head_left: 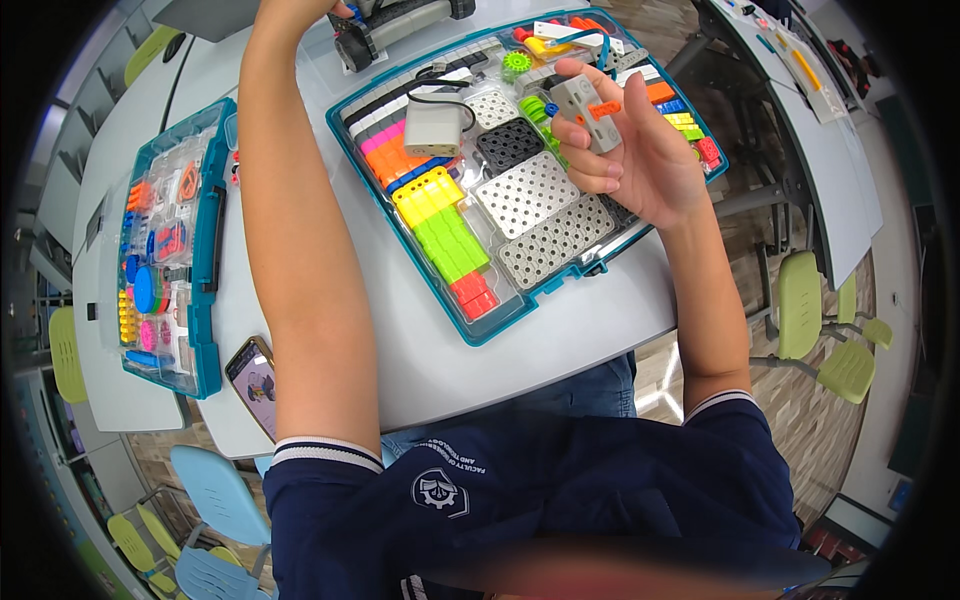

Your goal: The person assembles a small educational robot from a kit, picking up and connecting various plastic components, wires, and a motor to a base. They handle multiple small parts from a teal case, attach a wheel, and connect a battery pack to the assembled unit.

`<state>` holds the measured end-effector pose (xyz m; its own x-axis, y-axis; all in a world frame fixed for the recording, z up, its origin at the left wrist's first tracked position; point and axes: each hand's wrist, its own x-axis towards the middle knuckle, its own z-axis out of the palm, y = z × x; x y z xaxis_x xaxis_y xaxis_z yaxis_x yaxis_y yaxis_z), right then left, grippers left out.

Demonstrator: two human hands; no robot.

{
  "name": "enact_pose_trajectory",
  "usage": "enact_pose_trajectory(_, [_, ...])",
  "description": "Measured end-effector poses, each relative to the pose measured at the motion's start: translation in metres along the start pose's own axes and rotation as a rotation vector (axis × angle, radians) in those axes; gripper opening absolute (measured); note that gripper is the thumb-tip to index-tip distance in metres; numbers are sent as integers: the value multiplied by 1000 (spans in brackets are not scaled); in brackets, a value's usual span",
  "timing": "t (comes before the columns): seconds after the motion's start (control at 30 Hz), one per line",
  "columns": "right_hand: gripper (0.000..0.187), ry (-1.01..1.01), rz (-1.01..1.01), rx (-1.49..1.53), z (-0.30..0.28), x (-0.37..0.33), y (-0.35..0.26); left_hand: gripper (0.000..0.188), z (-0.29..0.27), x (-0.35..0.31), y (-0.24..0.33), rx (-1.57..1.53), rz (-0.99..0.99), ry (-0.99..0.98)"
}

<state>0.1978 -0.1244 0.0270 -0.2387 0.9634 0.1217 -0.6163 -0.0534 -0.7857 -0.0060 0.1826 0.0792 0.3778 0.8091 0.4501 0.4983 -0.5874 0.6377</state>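
My right hand (pixel 645 165) is closed round a light grey building-kit block (pixel 578 105) with holes, an orange connector (pixel 606 109) sticking out of its face. It is held above the right part of an open teal-edged parts case (pixel 455 318). At the upper edge of the picture my left hand (pixel 297 12) is mostly cut off. Its fingertips are beside a grey model with black wheels (pixel 400 28), and their grip is hidden. A white box with a black cable (pixel 433 130) lies on the case's coloured beams. Grey perforated plates (pixel 530 193) fill the middle compartments.
A second teal case (pixel 207 330) of small parts stands to the left on the white table (pixel 345 390). Near my left forearm lies a phone (pixel 253 385) with a lit screen. Green chairs (pixel 800 305) and another table (pixel 840 190) are at the right.
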Motion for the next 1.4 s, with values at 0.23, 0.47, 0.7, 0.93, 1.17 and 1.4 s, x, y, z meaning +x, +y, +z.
enact_pose_trajectory(0.23, [58, 3, 1, -20, 0, 0, 1, 23, 11, 6, -17, -233, 31, -173])
enact_pose_trajectory(0.47, [59, 12, 2, -37, 1, 0, 1, 21, 6, -2, -2, -248, 60, -170])
enact_pose_trajectory(0.7, [61, 12, 1, -38, 2, 0, 0, 22, -7, -11, 17, -9, 129, 12])
enact_pose_trajectory(0.93, [61, 33, 17, -45, 3, 0, 0, 21, 0, -5, 11, -139, 139, -7])
enact_pose_trajectory(1.17, [61, 29, 17, -43, 3, 0, 0, 20, -4, -7, 14, 36, 146, 89])
enact_pose_trajectory(1.4, [59, 34, 20, -46, 3, 0, 1, 22, -8, -12, 21, 85, 162, 139])
